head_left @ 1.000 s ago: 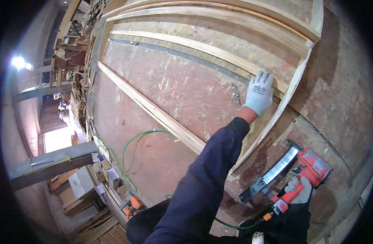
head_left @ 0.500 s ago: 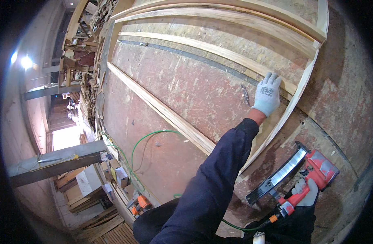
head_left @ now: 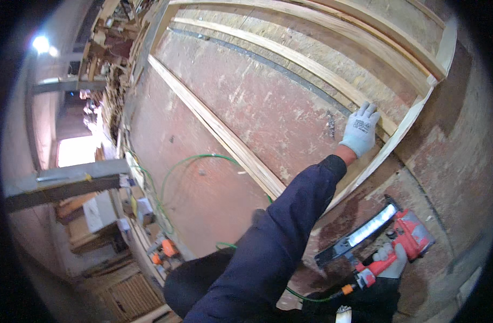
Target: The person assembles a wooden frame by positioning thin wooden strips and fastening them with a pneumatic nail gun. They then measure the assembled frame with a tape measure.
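Note:
My left hand [head_left: 360, 131], in a white knit glove, reaches across to a pale wooden slat [head_left: 305, 63] near its right end. The fingers lie over the slat, gripping it. That end is close to the frame's right-hand rail [head_left: 383, 153]. My right hand [head_left: 398, 259], also gloved, is wrapped round the handle of a red nail gun [head_left: 414, 232] at the lower right. The gun's long silver magazine [head_left: 371, 226] points away to the left, outside the wooden frame. A green air hose [head_left: 305, 296] runs from the handle.
Another long slat [head_left: 214, 125] crosses the worn reddish floor [head_left: 203, 188]. Farther boards [head_left: 354, 36] of the frame lie beyond. Scrap wood [head_left: 114, 81] is heaped at the left. A grey beam [head_left: 63, 180] and an orange tool [head_left: 168, 247] are at lower left.
The view has turned slightly, shifting the scene. My left hand stays on the slat, and my right hand keeps hold of the nail gun, now a little farther left in the picture.

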